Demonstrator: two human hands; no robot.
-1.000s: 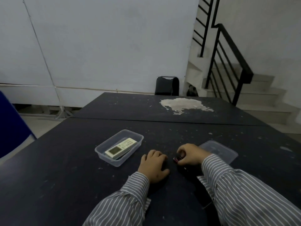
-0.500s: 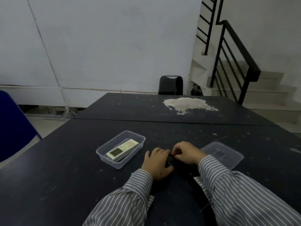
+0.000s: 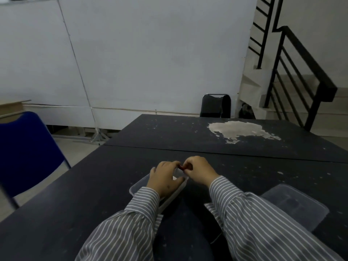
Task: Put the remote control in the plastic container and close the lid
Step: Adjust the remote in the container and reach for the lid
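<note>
The clear plastic container (image 3: 138, 187) lies on the dark table, largely covered by my left hand (image 3: 164, 178). Of the white remote control (image 3: 175, 178) only a small sliver shows under that hand. My left fingers arch over the container's far end, their tips touching a small red object (image 3: 181, 167). My right hand (image 3: 198, 171) pinches that red object just above the container's far right corner. Whether my left hand grips anything is hidden. The clear lid (image 3: 293, 204) lies flat to the right, apart from both hands.
A blue chair (image 3: 28, 153) stands at the table's left edge. A black chair (image 3: 216, 105) sits at the far end, near a patch of peeled paint (image 3: 239, 129). A stair railing (image 3: 301, 72) rises at the right.
Both hands moved from the bare table right of the container to above its far end, the right still pinching the small red object. The view turned right and tilted.
</note>
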